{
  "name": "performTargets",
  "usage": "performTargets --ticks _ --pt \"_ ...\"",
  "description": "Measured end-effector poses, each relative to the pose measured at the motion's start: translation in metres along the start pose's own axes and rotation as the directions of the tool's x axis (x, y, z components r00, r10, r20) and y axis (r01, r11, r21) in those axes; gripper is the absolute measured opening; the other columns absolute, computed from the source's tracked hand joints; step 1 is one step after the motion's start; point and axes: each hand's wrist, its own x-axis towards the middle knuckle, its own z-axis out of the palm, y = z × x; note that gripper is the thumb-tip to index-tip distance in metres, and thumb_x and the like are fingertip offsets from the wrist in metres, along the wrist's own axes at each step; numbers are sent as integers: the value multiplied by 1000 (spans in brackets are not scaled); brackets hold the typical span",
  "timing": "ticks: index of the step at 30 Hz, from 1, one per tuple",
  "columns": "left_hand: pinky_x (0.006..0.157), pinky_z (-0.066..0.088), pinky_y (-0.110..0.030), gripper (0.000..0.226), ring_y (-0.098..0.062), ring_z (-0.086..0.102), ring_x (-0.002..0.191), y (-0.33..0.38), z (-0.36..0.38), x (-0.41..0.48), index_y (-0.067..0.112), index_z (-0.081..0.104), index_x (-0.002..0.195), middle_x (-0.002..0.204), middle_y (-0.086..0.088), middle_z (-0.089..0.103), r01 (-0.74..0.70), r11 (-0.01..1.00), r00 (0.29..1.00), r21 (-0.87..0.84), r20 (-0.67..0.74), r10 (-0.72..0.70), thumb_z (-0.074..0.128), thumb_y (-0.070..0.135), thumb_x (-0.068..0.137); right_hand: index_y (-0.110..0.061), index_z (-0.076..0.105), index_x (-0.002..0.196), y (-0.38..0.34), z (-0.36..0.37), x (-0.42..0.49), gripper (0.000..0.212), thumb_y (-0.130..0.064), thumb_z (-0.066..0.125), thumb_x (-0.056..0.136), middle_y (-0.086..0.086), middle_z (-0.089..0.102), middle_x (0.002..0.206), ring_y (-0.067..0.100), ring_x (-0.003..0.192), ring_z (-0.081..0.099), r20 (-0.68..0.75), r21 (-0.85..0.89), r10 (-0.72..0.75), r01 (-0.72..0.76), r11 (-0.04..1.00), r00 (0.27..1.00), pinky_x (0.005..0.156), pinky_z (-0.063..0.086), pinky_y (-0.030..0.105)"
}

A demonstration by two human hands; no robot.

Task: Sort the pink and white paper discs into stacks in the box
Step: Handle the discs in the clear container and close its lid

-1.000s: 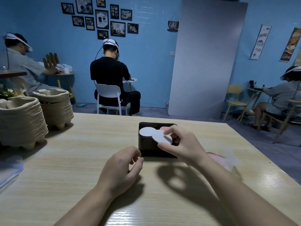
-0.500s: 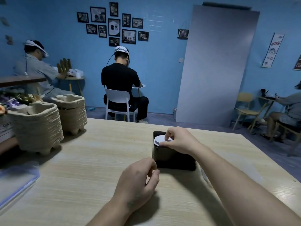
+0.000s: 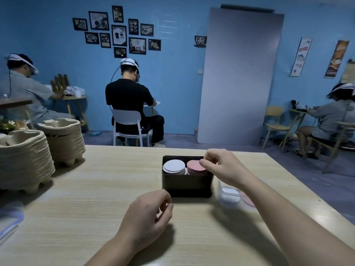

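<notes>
One view only: wide-angle, worn on my head, facing forward and down across table (image 3: 99, 189); left hand (image 3: 148, 214), right hand (image 3: 224, 167) close.

Blue wall (image 3: 172, 83) with framed pictures (image 3: 117, 32), grey door (image 3: 238, 73), white chair (image 3: 126, 123).

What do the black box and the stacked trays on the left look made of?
Black box: likely matte plastic, its walls smooth and dull; painted metal is possible. Stacked trays: moulded paper pulp by their rough beige surface and layered rims.
</notes>
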Motion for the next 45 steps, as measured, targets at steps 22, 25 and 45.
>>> performTargets --ticks 22,25,45 --pt "87 53 -26 28 0 59 112 45 101 75 29 68 117 122 22 58 -117 988 991 -104 49 122 52 43 98 -23 70 114 94 -62 -35 36 -28 84 82 -14 64 109 5 87 67 407 -295 162 -38 955 899 78 56 25" --pt "85 55 -30 26 -1 60 111 45 103 74 29 67 117 121 22 58 -118 985 991 -123 41 124 54 41 98 -21 66 124 87 -56 -27 39 -28 79 87 -7 67 125 -8 73 54 481 -369 141 54 928 865 67 43 13" --pt "78 55 -27 21 5 59 93 49 100 76 37 63 116 120 26 56 -97 978 993 -186 51 108 57 42 97 -37 65 121 100 -50 -22 54 -37 88 73 -42 55 84 -23 72 51 568 -360 184 42 932 802 59 36 14"
